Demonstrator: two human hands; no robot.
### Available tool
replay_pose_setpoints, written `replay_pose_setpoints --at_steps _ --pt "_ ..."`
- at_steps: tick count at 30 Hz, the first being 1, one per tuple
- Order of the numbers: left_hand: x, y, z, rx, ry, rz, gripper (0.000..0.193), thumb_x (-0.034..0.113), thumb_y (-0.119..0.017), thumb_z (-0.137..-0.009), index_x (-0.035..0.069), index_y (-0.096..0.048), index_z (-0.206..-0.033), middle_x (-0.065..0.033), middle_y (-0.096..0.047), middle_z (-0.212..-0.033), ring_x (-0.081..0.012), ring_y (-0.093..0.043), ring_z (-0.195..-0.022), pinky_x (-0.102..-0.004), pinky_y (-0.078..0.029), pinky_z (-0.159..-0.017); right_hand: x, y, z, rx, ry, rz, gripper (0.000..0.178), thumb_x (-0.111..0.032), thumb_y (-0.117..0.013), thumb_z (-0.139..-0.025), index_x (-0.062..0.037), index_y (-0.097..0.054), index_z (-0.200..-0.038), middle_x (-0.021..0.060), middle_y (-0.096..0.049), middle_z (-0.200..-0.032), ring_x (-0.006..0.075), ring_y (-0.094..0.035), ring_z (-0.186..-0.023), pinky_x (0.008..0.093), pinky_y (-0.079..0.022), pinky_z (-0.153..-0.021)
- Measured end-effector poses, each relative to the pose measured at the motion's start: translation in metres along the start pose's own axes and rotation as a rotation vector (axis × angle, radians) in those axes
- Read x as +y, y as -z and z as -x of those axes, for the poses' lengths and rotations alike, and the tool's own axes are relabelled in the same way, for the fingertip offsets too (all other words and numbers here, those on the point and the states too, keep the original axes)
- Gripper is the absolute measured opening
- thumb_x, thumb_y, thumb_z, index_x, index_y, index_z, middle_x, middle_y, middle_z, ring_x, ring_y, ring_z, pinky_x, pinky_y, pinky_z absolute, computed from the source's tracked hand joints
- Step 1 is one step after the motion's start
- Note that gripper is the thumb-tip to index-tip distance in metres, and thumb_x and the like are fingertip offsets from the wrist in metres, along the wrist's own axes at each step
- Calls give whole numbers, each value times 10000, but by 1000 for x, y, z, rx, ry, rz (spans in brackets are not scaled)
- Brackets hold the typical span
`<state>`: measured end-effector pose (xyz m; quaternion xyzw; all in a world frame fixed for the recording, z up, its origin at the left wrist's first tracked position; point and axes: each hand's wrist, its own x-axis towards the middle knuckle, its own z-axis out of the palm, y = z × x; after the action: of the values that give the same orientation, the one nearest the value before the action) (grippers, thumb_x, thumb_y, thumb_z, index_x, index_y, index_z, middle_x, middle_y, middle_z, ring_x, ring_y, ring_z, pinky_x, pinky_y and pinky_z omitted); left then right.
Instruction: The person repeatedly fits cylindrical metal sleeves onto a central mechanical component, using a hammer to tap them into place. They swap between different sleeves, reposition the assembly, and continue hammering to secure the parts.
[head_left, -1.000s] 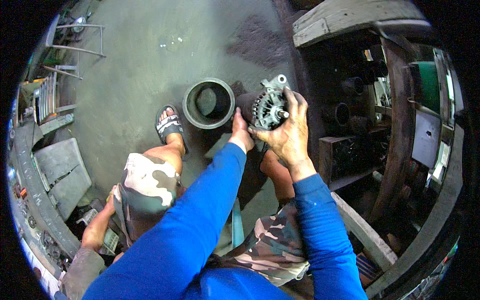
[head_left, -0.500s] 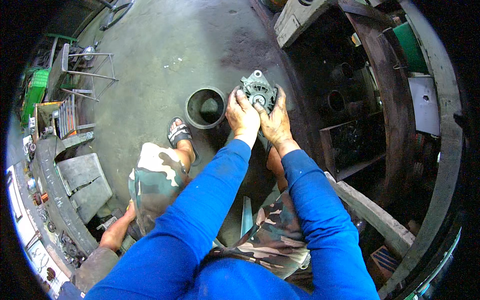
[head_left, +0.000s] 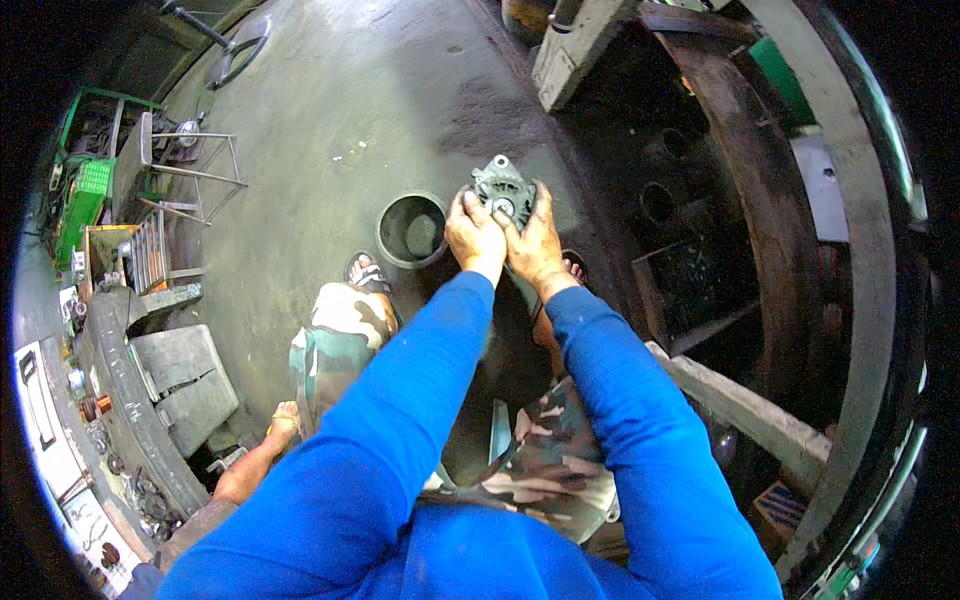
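A grey metal alternator [head_left: 503,188], with a vented casing and a mounting ear with a hole at its far end, is held in front of me in both hands. My left hand [head_left: 474,234] wraps its left side and my right hand [head_left: 535,240] its right side. Both thumbs rest near the round hub in its middle. The fingers and thumbs look dark with grime. The underside of the alternator is hidden. On the floor just left of my hands stands an open, hollow metal cylinder [head_left: 384,232], dark inside.
My sandalled left foot [head_left: 368,274] is near the cylinder. Another person's bare leg [head_left: 262,458] reaches in at the lower left. A metal-framed stool [head_left: 195,170], green crate [head_left: 85,205] and cluttered bench [head_left: 135,420] line the left. Heavy beams [head_left: 745,410] and a dark recess lie right.
The view has shifted a little, so surroundings sit slightly differently. Both hands still hold the alternator, which appears a little further left in the picture.
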<state>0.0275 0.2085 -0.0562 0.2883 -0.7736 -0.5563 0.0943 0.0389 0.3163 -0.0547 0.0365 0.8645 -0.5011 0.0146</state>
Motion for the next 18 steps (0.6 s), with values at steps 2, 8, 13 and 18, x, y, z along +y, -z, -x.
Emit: replay_pose_setpoints --at_steps 2,8,13,18 --pt "-2 1 -1 -7 -1 6 464 350 -466 -1086 4 -689 -1302 -279 -719 -1240 -453 -681 -1165 -493 -525 -1022 -8 3 -2 -43 -55 38 1004 -414 -775 -905 80 -242 -1598 344 -408 -1580 456 -445 -1465 444 -378 -1219" --pt "-19 3 -16 -196 262 417 364 275 -588 -1042 38 -660 -1309 -222 -744 -1221 -356 -725 -1096 -438 -564 -999 -42 34 19 -237 -348 213 1089 -490 -763 -894 104 -207 -1619 380 -381 -1597 460 -384 -1513 429 -334 -1259" --pt "-10 46 -30 -308 -107 -385 697 455 -613 -1029 3 -452 -1534 -318 -565 -1467 -453 -546 -1366 -482 -423 -1158 -20 94 82 -223 -197 194 771 -437 -759 -936 68 -516 -1465 357 -647 -1336 438 -633 -1291 454 -490 -1118" --pt "47 123 -18 -762 -365 -719 694 335 -776 -890 -7 -545 -1448 -298 -605 -1427 -424 -566 -1358 -468 -443 -1152 -23 140 115 -239 -361 315 610 -415 -740 -913 51 -661 -1298 314 -703 -1239 439 -686 -1171 481 -557 -1006"
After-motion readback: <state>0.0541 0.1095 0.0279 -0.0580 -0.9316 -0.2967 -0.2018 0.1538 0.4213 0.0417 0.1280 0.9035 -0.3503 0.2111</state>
